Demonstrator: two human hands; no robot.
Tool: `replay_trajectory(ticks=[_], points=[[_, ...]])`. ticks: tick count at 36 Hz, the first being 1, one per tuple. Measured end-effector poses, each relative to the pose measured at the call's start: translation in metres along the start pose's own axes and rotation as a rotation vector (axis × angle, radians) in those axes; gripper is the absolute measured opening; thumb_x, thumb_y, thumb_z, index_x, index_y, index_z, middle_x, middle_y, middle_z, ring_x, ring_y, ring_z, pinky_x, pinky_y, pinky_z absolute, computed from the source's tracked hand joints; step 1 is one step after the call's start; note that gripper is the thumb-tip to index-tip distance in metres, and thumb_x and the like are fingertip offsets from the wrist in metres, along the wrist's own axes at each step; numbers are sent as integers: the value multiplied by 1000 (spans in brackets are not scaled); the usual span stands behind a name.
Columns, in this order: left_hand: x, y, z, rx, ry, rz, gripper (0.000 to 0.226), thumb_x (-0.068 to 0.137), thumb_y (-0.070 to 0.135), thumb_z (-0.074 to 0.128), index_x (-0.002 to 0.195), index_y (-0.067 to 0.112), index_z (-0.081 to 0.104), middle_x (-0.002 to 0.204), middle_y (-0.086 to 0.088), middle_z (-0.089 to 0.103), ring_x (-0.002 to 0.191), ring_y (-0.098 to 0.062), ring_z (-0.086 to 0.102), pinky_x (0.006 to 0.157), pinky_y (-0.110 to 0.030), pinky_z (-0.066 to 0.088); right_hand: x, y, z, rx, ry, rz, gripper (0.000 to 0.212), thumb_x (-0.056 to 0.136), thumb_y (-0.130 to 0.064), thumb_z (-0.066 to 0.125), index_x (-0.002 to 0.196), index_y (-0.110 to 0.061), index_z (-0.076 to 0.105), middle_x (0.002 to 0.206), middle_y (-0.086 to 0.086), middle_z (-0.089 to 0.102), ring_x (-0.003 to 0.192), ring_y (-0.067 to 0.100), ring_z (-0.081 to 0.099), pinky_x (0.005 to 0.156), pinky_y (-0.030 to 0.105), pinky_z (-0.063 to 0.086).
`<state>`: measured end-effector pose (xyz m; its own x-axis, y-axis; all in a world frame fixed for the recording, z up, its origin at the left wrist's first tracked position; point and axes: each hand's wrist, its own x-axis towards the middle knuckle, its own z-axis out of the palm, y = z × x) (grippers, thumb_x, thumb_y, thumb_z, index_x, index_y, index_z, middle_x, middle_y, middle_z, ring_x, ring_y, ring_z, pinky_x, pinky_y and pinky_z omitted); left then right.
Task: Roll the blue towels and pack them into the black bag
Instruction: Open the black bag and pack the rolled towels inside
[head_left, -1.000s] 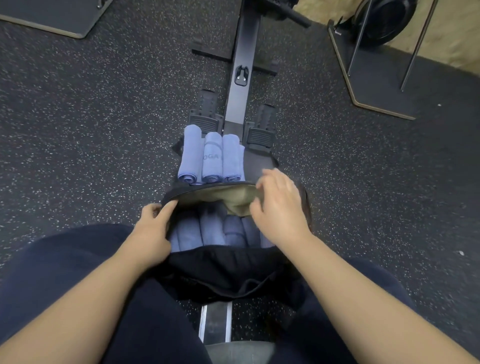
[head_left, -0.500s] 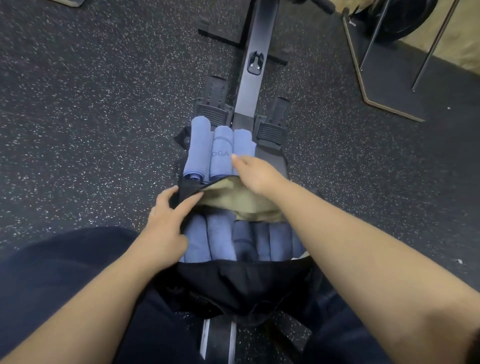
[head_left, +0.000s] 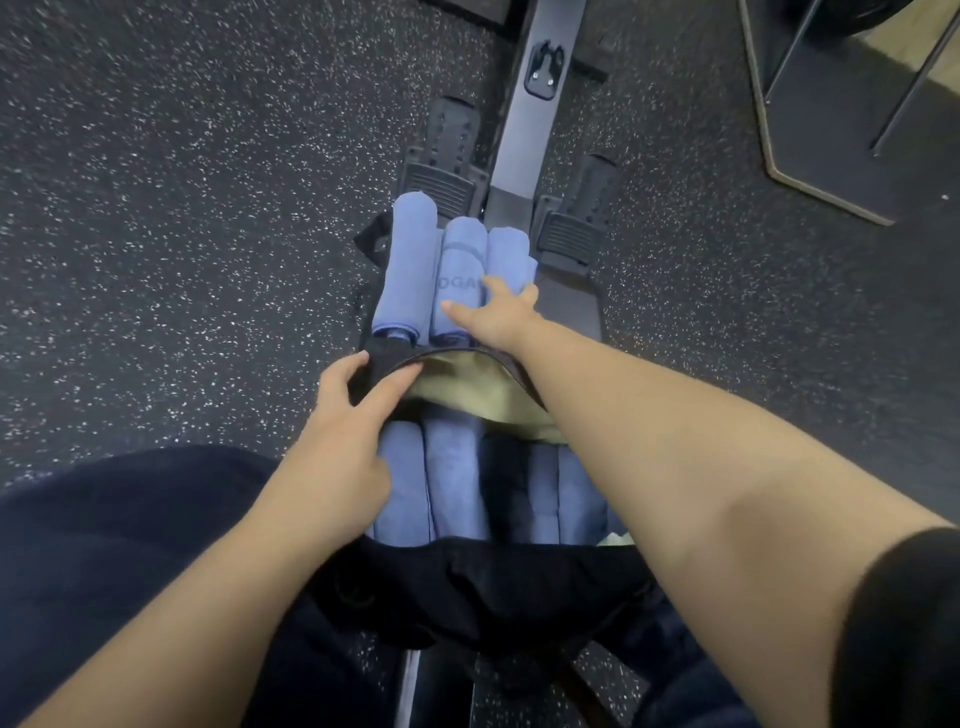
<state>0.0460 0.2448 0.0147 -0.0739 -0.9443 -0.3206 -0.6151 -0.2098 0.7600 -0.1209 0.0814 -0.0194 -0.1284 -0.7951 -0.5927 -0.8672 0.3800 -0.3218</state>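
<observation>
Lying side by side at frame centre, three rolled blue towels (head_left: 447, 270) sit just beyond the black bag (head_left: 498, 587), whose open mouth shows more rolled towels (head_left: 452, 483) packed in a row against a tan lining (head_left: 483, 395). Right hand (head_left: 501, 319) reaches over the bag, fingers spread and relaxed, touching the loose rolls; left hand (head_left: 345, 421) pinches the bag's far rim. Rowing-machine rail (head_left: 530, 104) and footrests (head_left: 447, 156) run toward upper centre on speckled black floor (head_left: 182, 208).

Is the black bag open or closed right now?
Open. The left hand grips the black bag by its far rim, showing tan lining and rolled blue towels inside.
</observation>
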Motion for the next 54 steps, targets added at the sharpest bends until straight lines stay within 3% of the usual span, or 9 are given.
replay_trajectory(ticks=[5, 11, 15, 21, 27, 32, 39, 48, 54], points=[[0, 2, -1, 0, 3, -25, 87, 77, -14, 37, 143, 42, 34, 149, 17, 4, 129, -18, 37, 92, -26, 39, 13, -5, 12, -3, 71, 75, 75, 84, -65, 54, 144, -28, 29, 156, 13, -2, 133, 43, 30, 110, 47, 28], [1, 6, -3, -17, -12, -45, 87, 77, -13, 37, 143, 43, 34, 150, 17, 3, 127, -17, 40, 89, -26, 41, 28, -11, 18, -14, 148, 136, 76, 77, -67, 58, 136, -25, 34, 140, 15, 24, 125, 38, 35, 103, 47, 35], [2, 6, -3, -27, -14, -52, 87, 77, -14, 37, 142, 43, 35, 149, 18, 5, 117, -12, 43, 92, -30, 45, 30, -13, 20, -71, 147, 132, 88, 71, -70, 64, 135, -21, 30, 141, 17, 21, 126, 37, 34, 100, 46, 36], [1, 9, -5, -19, -33, -91, 89, 76, -15, 34, 142, 44, 32, 148, 20, 2, 100, -3, 34, 91, -30, 44, 34, -9, 14, -48, 62, 134, 93, 57, -75, 69, 128, -28, 30, 139, 15, 18, 117, 43, 40, 96, 48, 45], [1, 8, -6, -24, -49, -102, 89, 76, -14, 33, 142, 46, 32, 144, 26, 2, 100, -9, 45, 88, -34, 47, 35, -1, 14, -13, 93, 120, 77, 73, -58, 66, 133, -27, 30, 139, 14, 19, 118, 40, 38, 81, 39, 38], [1, 5, -5, -6, -56, -99, 89, 75, -14, 34, 140, 47, 31, 145, 24, 2, 98, -15, 52, 87, -40, 50, 32, 7, 13, 17, 116, 253, 85, 74, -60, 64, 140, -26, 23, 145, 17, 14, 121, 39, 37, 82, 40, 35], [2, 5, -4, 16, -64, -116, 90, 75, -14, 34, 142, 47, 29, 141, 28, 1, 87, -3, 52, 80, -34, 51, 34, 12, 12, 13, 95, 307, 86, 69, -62, 69, 134, -30, 24, 139, 16, 16, 117, 42, 40, 75, 40, 34], [4, 6, 0, 39, -63, -93, 89, 76, -14, 37, 142, 46, 31, 143, 24, 2, 93, -7, 45, 83, -27, 45, 30, 21, 6, 11, 137, 212, 67, 79, -47, 67, 131, -29, 30, 132, 13, 24, 112, 36, 43, 73, 39, 36], [4, 4, 2, 109, -74, -80, 86, 76, -11, 40, 143, 43, 30, 144, 21, 0, 99, -16, 50, 85, -35, 49, 19, 27, -1, 44, 140, 146, 62, 81, -41, 67, 130, -27, 32, 130, 13, 26, 95, 32, 44, 73, 36, 37]])
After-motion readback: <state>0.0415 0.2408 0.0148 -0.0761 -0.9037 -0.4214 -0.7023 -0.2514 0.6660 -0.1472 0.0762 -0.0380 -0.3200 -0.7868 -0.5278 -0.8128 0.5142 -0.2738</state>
